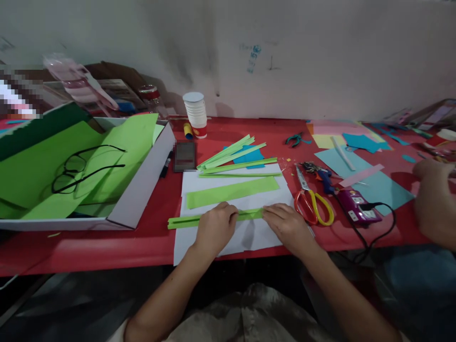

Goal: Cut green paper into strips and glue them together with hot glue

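Note:
A long green paper strip (250,215), folded lengthwise, lies across white paper sheets (245,242) in front of me. My left hand (215,228) is closed on its middle, fingers curled. At the strip's right end, the fingers of my right hand (289,227) are pressed together on the paper. The strip's left end sticks out past the white sheets. Just beyond my hands rests a wider flat green strip (231,191). Farther back, several narrow folded green strips (228,156) overlap a blue paper piece (255,156).
At left stands a white box (142,190) with green paper and glasses (76,171). Behind are a phone (185,156) and stacked paper cups (195,114). Scissors (313,209), a glue gun (325,180) and a purple power strip (359,207) lie right, near another person's hand (432,199).

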`<state>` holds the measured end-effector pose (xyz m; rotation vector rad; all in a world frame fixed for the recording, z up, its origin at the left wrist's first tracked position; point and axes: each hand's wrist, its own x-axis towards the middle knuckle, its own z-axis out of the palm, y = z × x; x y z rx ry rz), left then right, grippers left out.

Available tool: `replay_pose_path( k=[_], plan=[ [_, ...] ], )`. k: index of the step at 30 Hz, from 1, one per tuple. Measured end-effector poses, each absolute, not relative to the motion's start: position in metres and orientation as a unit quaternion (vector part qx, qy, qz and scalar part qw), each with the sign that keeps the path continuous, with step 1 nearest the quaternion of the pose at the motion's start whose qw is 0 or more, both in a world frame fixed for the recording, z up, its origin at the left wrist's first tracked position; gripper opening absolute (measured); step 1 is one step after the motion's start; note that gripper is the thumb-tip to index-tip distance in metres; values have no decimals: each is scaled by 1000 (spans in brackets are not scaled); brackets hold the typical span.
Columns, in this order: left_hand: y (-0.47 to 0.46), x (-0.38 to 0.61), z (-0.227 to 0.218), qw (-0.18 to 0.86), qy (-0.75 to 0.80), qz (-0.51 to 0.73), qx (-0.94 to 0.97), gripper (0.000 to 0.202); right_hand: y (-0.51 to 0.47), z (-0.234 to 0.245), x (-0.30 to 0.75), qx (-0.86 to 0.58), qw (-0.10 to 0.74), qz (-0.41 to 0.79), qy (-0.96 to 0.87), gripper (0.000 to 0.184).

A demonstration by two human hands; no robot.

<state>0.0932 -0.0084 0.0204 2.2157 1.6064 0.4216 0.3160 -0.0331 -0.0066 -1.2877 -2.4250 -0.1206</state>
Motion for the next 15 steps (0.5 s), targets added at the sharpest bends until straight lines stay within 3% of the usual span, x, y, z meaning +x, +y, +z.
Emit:
replay_pose_path(
  k=[15],
  plan=[
    [-9,110,12,118,596,119,785,11,-22,-4,308,-532,258,118,-798,11]
  ],
)
